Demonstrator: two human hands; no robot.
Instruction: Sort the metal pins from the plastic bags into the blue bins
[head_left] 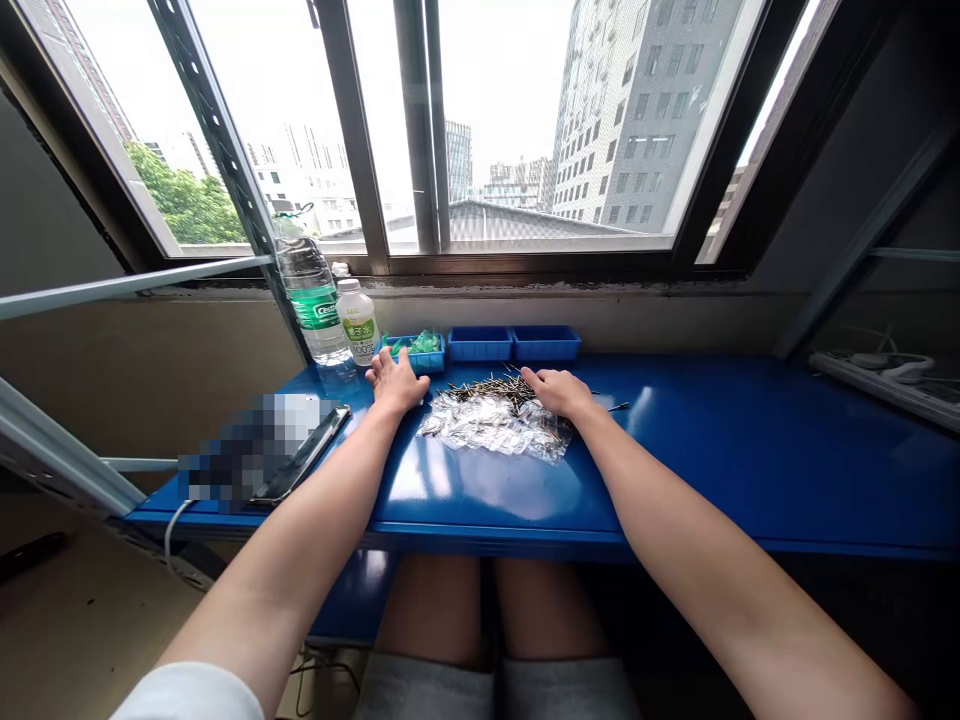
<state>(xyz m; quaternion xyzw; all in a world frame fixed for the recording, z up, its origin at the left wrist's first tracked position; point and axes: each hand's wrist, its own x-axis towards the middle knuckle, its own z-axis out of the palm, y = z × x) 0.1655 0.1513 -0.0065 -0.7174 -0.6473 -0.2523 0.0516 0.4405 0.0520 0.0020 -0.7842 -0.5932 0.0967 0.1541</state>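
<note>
Left hand: your left hand (397, 383) is open, fingers spread over the near left part of the green-filled bin (424, 366); you can't tell whether the fingertips have hold of any green pieces (426, 342).
Clear packets (491, 425): spread on the bench (465, 500), on your side of the dark rods, to the right of your left hand.
Dark rods (489, 386): a loose heap between your hands, its long axis running left to right, single rods pointing mixed ways.
Nearer hand: your right, at the heap's right end; the left is just beyond its left end.
Right hand: your right hand (559, 390) is partly closed, fingers curled low over the rods; you can't tell what it has hold of.
Stray rod (619, 407): right of your right hand.
</note>
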